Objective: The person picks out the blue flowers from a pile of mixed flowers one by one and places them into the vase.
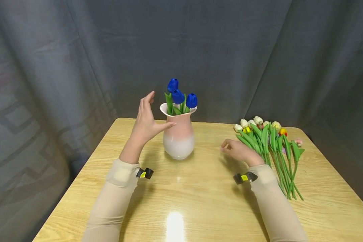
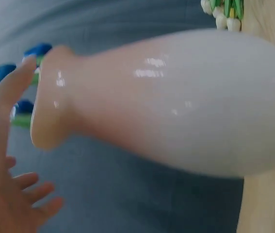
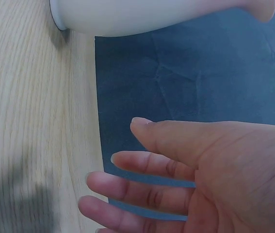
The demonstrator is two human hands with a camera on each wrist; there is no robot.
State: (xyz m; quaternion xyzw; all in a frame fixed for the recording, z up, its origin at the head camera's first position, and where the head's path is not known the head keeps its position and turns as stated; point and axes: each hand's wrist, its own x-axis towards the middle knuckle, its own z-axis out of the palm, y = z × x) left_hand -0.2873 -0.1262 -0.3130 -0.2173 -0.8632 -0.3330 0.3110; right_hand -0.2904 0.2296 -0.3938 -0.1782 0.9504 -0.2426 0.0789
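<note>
A pink and white vase [image 1: 179, 137] with a flared rim stands upright on the table. Three blue tulips [image 1: 177, 96] with green leaves rise from its mouth. My left hand [image 1: 146, 122] is raised just left of the vase, thumb spread from the fingers, holding nothing; in the left wrist view the hand [image 2: 6, 160] is beside the rim. To the right of the vase, my right hand [image 1: 238, 150] hovers above the table with loosely bent fingers and nothing in them. The right wrist view shows that hand [image 3: 176, 179] apart from the vase [image 3: 127, 17].
A pile of tulips [image 1: 272, 144] in white, yellow, orange and pink, with long green stems, lies at the right of the wooden table [image 1: 205, 208], close to my right hand. Behind the table hangs a grey curtain [image 1: 214, 60].
</note>
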